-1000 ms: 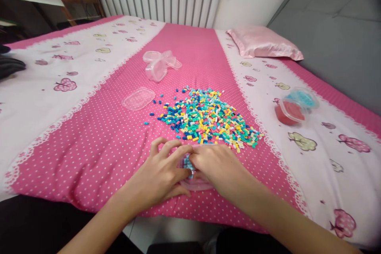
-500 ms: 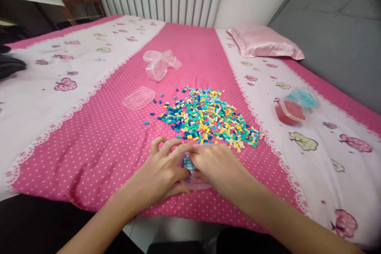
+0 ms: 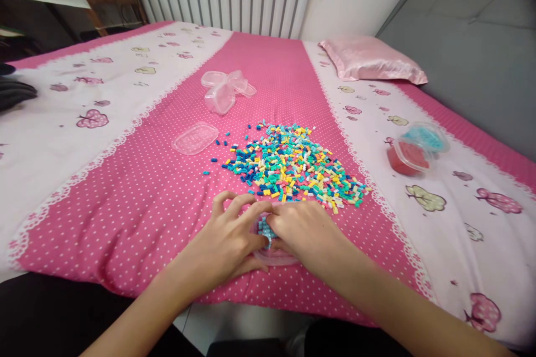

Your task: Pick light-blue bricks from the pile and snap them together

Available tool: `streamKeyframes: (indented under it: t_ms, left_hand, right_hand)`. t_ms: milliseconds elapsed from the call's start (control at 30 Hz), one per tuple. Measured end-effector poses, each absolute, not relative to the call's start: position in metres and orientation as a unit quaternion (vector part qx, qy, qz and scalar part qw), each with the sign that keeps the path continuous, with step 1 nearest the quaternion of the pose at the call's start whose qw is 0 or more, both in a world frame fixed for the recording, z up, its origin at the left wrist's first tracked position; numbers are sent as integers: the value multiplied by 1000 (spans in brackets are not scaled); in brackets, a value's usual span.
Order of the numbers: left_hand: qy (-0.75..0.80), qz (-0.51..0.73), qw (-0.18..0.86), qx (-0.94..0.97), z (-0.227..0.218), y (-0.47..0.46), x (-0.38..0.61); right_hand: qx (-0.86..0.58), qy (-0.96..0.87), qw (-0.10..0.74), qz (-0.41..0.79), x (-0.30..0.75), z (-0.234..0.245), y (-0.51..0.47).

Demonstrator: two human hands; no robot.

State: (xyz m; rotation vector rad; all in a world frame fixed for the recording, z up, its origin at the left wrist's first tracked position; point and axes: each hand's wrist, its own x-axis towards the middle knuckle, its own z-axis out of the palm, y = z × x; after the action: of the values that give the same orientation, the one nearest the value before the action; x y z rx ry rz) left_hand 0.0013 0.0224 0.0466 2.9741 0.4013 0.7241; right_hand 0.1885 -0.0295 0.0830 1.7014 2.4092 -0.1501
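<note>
Close to the bed's near edge, a clear plastic container (image 3: 276,258) sits between my hands, with light blue toy building bricks (image 3: 264,228) in it. My left hand (image 3: 232,234) grips the container's left side, its fingers bent over the rim and the thumb reaching in by the bricks. Over the container's right part, my right hand (image 3: 305,228) is closed, its fingertips curled down inside. Whatever those fingertips hold is hidden. Just beyond my hands spreads a large pile of small multicoloured bricks (image 3: 293,164).
A clear lid (image 3: 195,139) lies left of the pile. Several clear containers (image 3: 220,97) sit farther back. To the right stand a container of red pieces (image 3: 408,158) and one of blue pieces (image 3: 426,136). A pink pillow (image 3: 372,60) rests at the far right of the bed (image 3: 268,61).
Both hands stay at the container in almost the same pose. My right hand has shifted only very slightly; the pile and the other containers have not moved.
</note>
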Motion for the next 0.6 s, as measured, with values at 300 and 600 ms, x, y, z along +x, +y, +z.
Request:
streamKeyframes:
  t_ms: [300,600]
  left_hand:
    - [129,246,32,960,48,22,0]
    - [137,216,78,963,48,24,-4]
  right_hand:
    - [576,810,98,-54,188,88,-29]
    - [576,811,85,-53,190,90,-31]
